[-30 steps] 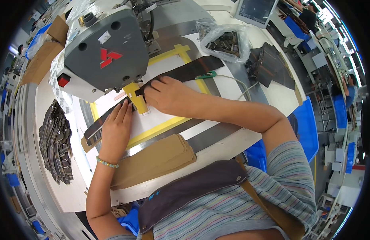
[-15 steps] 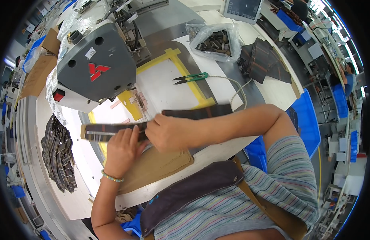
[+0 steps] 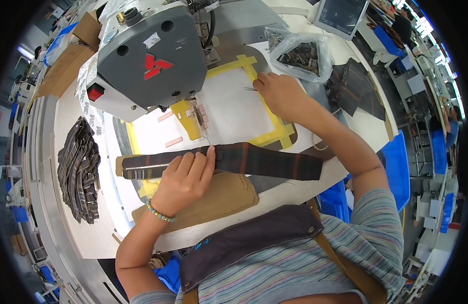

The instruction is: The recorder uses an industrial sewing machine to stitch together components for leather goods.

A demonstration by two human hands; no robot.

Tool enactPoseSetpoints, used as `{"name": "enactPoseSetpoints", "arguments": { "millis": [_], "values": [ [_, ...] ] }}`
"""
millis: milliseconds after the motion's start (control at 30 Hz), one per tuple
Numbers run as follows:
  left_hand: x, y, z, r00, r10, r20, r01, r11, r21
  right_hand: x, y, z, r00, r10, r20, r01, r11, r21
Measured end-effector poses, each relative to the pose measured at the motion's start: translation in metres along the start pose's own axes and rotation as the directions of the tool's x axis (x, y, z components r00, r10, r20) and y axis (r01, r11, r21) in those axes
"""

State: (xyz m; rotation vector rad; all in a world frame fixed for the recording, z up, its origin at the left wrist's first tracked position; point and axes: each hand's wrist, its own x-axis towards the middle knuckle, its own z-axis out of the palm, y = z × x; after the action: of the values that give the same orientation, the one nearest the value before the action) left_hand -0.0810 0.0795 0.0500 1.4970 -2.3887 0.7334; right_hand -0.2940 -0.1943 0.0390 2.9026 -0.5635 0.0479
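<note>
two hands are at work on a white tabletop (image 3: pixel 92 238). the left hand (image 3: pixel 183 177) is curled shut on a long dark plaid strip (image 3: pixel 254 161), pinching its top edge near the middle. the strip lies flat across the tabletop, just in front of the person, and reaches well past the hand on both sides. under it sits a tan pad (image 3: pixel 218 200), touching the strip.

the right hand (image 3: pixel 277 91) is up near the far side, resting on a small thin metal tool (image 3: pixel 250 88) on a white sheet with yellow tape (image 3: pixel 269 114) around it. its fingers are bent, but i cannot tell if it is gripping the tool.

a big grey sewing machine (image 3: pixel 148 61) stands over the sheet. a pile of dark strips (image 3: pixel 79 169) lies at the left. a clear bag (image 3: pixel 299 53) of dark pieces sits far back on the right.
</note>
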Motion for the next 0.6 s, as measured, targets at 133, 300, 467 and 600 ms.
{"name": "enactPoseSetpoints", "arguments": {
  "millis": [133,300,467,600],
  "values": [
    [0.010,0.000,0.003,0.999,0.040,-0.021,-0.040,0.999,0.012,0.020,-0.017,-0.020,0.993,-0.109,-0.044,0.117,0.856,0.504],
    [0.013,0.000,0.004,0.997,0.045,-0.056,-0.044,0.999,0.025,0.039,-0.062,-0.039,0.938,-0.347,0.023,0.155,0.477,0.865],
    [-0.007,-0.009,0.001,0.993,-0.062,-0.104,0.055,0.996,-0.068,0.049,-0.052,-0.007,0.853,-0.487,-0.188,0.471,0.561,0.681],
    [-0.011,-0.013,-0.001,0.990,-0.140,-0.027,0.135,0.982,-0.130,0.047,-0.061,0.002,0.852,-0.464,-0.241,0.508,0.626,0.592]
  ]
}}
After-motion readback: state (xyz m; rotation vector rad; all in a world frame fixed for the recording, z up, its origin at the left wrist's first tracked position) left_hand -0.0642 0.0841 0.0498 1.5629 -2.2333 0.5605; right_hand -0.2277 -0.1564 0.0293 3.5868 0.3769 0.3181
